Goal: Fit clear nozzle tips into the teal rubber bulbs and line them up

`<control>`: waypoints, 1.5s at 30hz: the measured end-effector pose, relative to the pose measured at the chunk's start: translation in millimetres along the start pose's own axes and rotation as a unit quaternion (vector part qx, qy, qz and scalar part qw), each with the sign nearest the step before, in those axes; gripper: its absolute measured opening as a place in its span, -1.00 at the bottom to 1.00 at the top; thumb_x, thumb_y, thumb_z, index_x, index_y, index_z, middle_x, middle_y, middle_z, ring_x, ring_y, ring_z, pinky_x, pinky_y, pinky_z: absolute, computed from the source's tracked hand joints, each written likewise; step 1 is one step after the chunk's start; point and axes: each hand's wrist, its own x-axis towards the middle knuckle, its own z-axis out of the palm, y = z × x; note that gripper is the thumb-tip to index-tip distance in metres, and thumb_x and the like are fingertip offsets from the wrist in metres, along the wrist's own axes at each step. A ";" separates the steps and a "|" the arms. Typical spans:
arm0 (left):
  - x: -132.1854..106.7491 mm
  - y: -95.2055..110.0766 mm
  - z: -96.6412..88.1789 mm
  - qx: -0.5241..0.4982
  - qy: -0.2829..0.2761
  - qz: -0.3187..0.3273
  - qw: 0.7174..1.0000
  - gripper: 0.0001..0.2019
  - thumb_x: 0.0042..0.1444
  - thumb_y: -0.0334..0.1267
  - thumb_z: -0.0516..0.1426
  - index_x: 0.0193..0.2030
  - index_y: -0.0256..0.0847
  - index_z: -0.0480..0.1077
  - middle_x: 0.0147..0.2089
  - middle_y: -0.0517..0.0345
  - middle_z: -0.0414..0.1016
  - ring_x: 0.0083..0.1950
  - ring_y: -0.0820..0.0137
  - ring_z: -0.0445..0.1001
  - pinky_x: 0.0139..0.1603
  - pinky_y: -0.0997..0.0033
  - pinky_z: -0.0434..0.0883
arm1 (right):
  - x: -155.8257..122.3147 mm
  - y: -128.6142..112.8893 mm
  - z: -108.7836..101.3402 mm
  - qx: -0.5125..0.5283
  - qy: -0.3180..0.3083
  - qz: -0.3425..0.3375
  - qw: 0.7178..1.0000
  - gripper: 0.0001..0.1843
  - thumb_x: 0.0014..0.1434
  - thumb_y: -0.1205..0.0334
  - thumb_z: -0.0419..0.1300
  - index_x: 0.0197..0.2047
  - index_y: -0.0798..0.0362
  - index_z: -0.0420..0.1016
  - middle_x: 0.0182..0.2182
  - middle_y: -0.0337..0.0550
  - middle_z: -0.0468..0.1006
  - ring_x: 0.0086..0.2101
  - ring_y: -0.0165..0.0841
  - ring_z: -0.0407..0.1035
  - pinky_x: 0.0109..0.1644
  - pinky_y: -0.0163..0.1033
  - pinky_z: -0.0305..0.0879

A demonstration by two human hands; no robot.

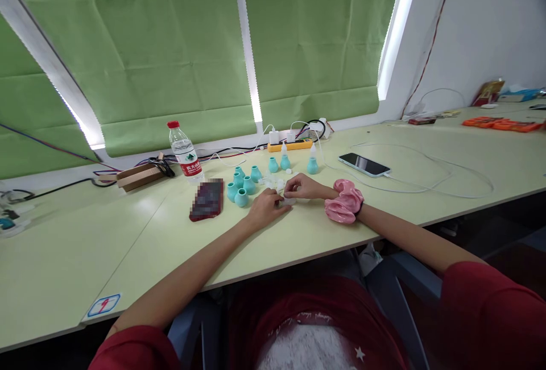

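Observation:
My left hand (267, 209) rests on the table with its fingers closed on a small translucent plastic piece (290, 201). My right hand (303, 187), a pink scrunchie (344, 202) at its wrist, pinches at the same piece from the other side; its exact shape is partly hidden by the fingers. Just beyond the hands lies a scatter of small white and translucent plastic parts (271, 181). Several turquoise rubber bulbs (241, 198) stand grouped left of them. Farther back, one turquoise bulb (313, 165) and another bulb (285, 162) carry translucent nozzles, beside a bare bulb (273, 165).
A dark red phone-like object (207, 199) lies left of the bulbs, with a water bottle (186, 157) behind it. On the right a phone (364, 165) is plugged into a white cable (452, 192). An orange power strip (290, 145) and an open cardboard box (141, 176) sit along the back.

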 end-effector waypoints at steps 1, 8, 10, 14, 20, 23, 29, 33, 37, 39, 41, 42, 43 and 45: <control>-0.1 0.1 0.2 0.002 0.004 0.001 1.000 -0.73 -0.06 -0.07 0.06 -0.47 -0.25 0.40 -0.48 0.11 0.34 -0.33 0.38 0.30 -0.40 0.47 0.21 | -0.1 -0.9 -0.3 0.000 -0.004 -0.001 1.000 -0.75 -0.07 0.16 0.12 -0.49 0.22 0.45 -0.57 -0.18 0.41 -0.54 -0.52 0.18 -0.49 -0.41 0.10; -0.2 -2.2 4.4 0.008 0.025 0.019 0.999 -0.75 -0.06 -0.10 0.06 -0.50 -0.26 0.40 -0.49 0.10 0.35 -0.33 0.37 0.30 -0.39 0.46 0.23 | -0.4 -0.7 0.2 0.012 -0.011 -0.019 1.000 -0.72 -0.06 0.12 0.12 -0.45 0.21 0.45 -0.54 -0.17 0.42 -0.52 -0.51 0.19 -0.47 -0.40 0.11; -0.2 -3.4 5.8 0.008 0.028 0.024 0.999 -0.76 -0.06 -0.11 0.06 -0.50 -0.25 0.40 -0.50 0.10 0.34 -0.34 0.38 0.30 -0.40 0.46 0.23 | 0.5 1.6 0.4 0.017 -0.021 -0.019 0.999 -0.70 -0.05 0.10 0.12 -0.44 0.22 0.46 -0.55 -0.17 0.41 -0.53 -0.52 0.17 -0.48 -0.41 0.10; 0.1 -4.3 6.7 0.010 0.032 0.030 0.999 -0.77 -0.06 -0.13 0.06 -0.49 -0.25 0.40 -0.50 0.10 0.34 -0.35 0.38 0.30 -0.41 0.46 0.23 | 2.6 6.4 1.1 0.026 -0.033 -0.004 0.999 -0.64 -0.01 0.07 0.08 -0.44 0.25 0.46 -0.59 -0.20 0.36 -0.56 -0.53 0.11 -0.51 -0.41 0.04; 0.6 -2.2 3.9 0.022 0.068 0.019 0.997 -0.79 -0.07 -0.16 0.08 -0.51 -0.26 0.38 -0.51 0.09 0.36 -0.37 0.38 0.31 -0.43 0.45 0.23 | 1.3 2.2 2.2 0.001 -0.026 0.017 1.000 -0.59 -0.04 0.00 0.09 -0.49 0.25 0.46 -0.64 -0.25 0.29 -0.58 -0.56 0.05 -0.53 -0.41 -0.02; 0.3 -2.1 3.4 -0.002 0.086 0.009 0.996 -0.81 -0.07 -0.18 0.08 -0.46 -0.26 0.40 -0.51 0.10 0.39 -0.41 0.41 0.32 -0.44 0.46 0.24 | 0.4 -1.6 1.3 0.004 -0.036 0.019 0.999 -0.58 -0.05 -0.01 0.10 -0.46 0.25 0.46 -0.61 -0.22 0.34 -0.57 -0.54 0.09 -0.52 -0.41 -0.01; 0.3 -4.1 4.6 -0.035 0.107 0.028 0.993 -0.84 -0.07 -0.24 0.09 -0.38 -0.26 0.41 -0.50 0.11 0.39 -0.43 0.44 0.31 -0.45 0.48 0.26 | 0.5 -0.4 -0.6 0.013 -0.076 0.032 0.996 -0.56 -0.04 -0.05 0.08 -0.48 0.23 0.45 -0.61 -0.19 0.38 -0.58 -0.54 0.13 -0.52 -0.41 0.02; 0.4 -5.0 6.1 -0.045 0.103 0.047 0.993 -0.86 -0.07 -0.27 0.09 -0.37 -0.26 0.42 -0.51 0.12 0.38 -0.41 0.44 0.30 -0.43 0.48 0.26 | 0.1 -0.7 -0.7 0.011 -0.089 0.032 0.995 -0.56 -0.05 -0.06 0.09 -0.48 0.23 0.44 -0.61 -0.20 0.37 -0.58 -0.54 0.14 -0.53 -0.42 0.01; 0.3 -6.2 7.8 -0.041 0.101 0.050 0.993 -0.87 -0.07 -0.29 0.10 -0.37 -0.25 0.42 -0.51 0.12 0.36 -0.41 0.44 0.29 -0.44 0.48 0.26 | -0.3 -2.7 -0.8 0.012 -0.093 0.027 0.995 -0.56 -0.04 -0.06 0.08 -0.46 0.22 0.44 -0.60 -0.21 0.38 -0.57 -0.54 0.16 -0.51 -0.42 0.03; 0.2 -6.4 8.0 -0.042 0.099 0.054 0.993 -0.87 -0.07 -0.30 0.09 -0.37 -0.25 0.42 -0.51 0.12 0.36 -0.40 0.44 0.29 -0.43 0.48 0.26 | -0.3 -3.4 -1.0 0.010 -0.095 0.023 0.995 -0.56 -0.04 -0.06 0.07 -0.46 0.22 0.44 -0.60 -0.21 0.38 -0.56 -0.53 0.16 -0.51 -0.42 0.04; 0.0 -6.0 7.5 -0.048 0.096 0.054 0.993 -0.87 -0.07 -0.30 0.09 -0.37 -0.25 0.42 -0.51 0.13 0.35 -0.41 0.44 0.29 -0.43 0.47 0.26 | -0.4 -4.0 -1.5 0.009 -0.096 0.021 0.995 -0.56 -0.03 -0.05 0.07 -0.45 0.22 0.45 -0.59 -0.20 0.38 -0.56 -0.54 0.16 -0.51 -0.42 0.04; -0.2 -5.7 7.0 -0.052 0.095 0.053 0.993 -0.88 -0.07 -0.30 0.09 -0.37 -0.25 0.42 -0.51 0.12 0.35 -0.41 0.44 0.29 -0.43 0.47 0.26 | -0.4 -4.4 -1.7 0.008 -0.098 0.020 0.995 -0.56 -0.04 -0.05 0.07 -0.44 0.22 0.45 -0.59 -0.20 0.38 -0.56 -0.54 0.16 -0.52 -0.42 0.03; -0.3 -5.3 6.4 -0.056 0.094 0.051 0.993 -0.88 -0.07 -0.30 0.09 -0.38 -0.25 0.42 -0.51 0.12 0.35 -0.41 0.44 0.29 -0.43 0.47 0.26 | -0.4 -4.8 -2.0 0.006 -0.098 0.019 0.995 -0.57 -0.04 -0.05 0.08 -0.44 0.22 0.45 -0.60 -0.20 0.38 -0.57 -0.54 0.15 -0.53 -0.43 0.03; -0.6 -4.6 5.5 -0.062 0.088 0.048 0.993 -0.88 -0.07 -0.31 0.09 -0.38 -0.25 0.42 -0.50 0.12 0.36 -0.40 0.43 0.29 -0.42 0.47 0.26 | -0.5 -5.6 -2.3 0.001 -0.099 0.018 0.995 -0.56 -0.05 -0.06 0.09 -0.46 0.22 0.45 -0.61 -0.21 0.38 -0.59 -0.55 0.12 -0.55 -0.43 0.00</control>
